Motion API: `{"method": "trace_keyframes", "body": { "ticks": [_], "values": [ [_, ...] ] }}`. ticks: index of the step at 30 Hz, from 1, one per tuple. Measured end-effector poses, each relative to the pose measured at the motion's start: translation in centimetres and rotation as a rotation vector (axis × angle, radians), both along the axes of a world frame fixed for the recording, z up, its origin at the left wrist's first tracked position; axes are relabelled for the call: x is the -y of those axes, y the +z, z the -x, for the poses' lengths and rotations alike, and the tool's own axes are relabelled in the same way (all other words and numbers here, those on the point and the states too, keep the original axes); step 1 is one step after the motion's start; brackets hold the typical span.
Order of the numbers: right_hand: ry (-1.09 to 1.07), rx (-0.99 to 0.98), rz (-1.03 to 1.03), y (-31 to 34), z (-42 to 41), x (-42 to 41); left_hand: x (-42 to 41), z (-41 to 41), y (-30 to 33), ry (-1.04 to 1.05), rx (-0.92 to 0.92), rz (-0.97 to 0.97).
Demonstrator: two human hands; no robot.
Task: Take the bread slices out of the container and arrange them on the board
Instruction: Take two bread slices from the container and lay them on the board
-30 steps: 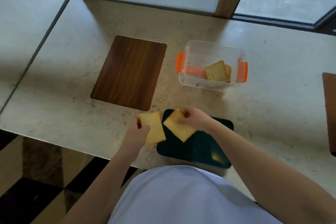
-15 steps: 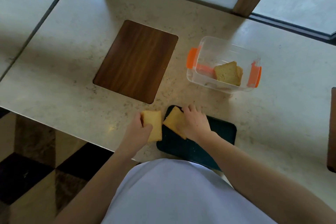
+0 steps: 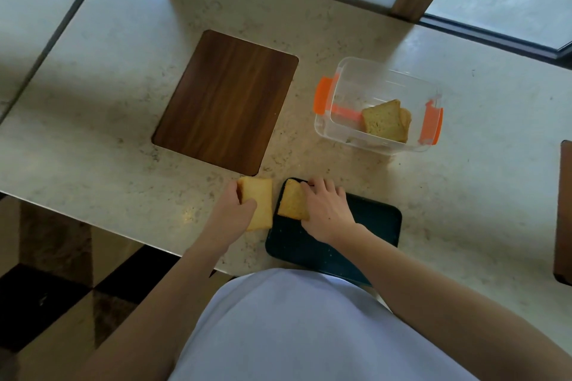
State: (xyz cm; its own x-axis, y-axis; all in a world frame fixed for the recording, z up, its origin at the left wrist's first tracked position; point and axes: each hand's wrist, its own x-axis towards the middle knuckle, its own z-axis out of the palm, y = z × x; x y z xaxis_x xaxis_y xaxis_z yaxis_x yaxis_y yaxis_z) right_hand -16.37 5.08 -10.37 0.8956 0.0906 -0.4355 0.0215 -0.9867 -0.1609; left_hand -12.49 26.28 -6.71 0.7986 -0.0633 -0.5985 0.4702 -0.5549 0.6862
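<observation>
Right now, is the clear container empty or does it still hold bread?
Not empty. The lidless container holds at least two bread slices leaning at its right end.

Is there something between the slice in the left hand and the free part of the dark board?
Nothing visible blocks it. The slice in the left hand is beside the dark board; only the right hand and its slice occupy the board's corner.

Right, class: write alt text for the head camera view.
A person's right hand presses a bread slice onto a dark board; the left hand holds another slice beside it. More bread remains in a clear container.
</observation>
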Motion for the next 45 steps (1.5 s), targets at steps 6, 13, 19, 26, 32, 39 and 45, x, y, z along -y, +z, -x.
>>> {"method": "trace_keyframes", "body": {
  "ticks": [6,13,19,26,32,39,45],
  "values": [
    [-0.006,-0.004,-0.017,0.4,-0.4,0.0,0.1,0.0,0.0,-0.022,-0.013,-0.011],
    [-0.197,0.064,-0.119,2.0,0.5,-0.4,1.0,0.9,0.5,0.019,-0.123,0.047],
    [-1.054,-0.207,-0.982,4.7,3.4,-0.1,3.2,1.3,1.9,0.510,-0.439,0.668],
    [-1.262,-0.283,-1.307,5.8,5.3,1.5,5.4,2.2,1.6,0.353,-0.394,0.629],
    [-1.022,-0.233,-0.886,4.8,5.6,3.0,3.7,3.9,-1.2,0.026,-0.194,0.153],
    [-0.959,-0.279,-0.704,0.8,6.1,1.5,2.3,5.6,-2.9,-0.152,-0.118,-0.040],
    [-0.889,-0.222,-0.650,-0.5,6.8,0.6,3.0,5.4,-3.4,-0.277,0.111,-0.196]
  ]
}}
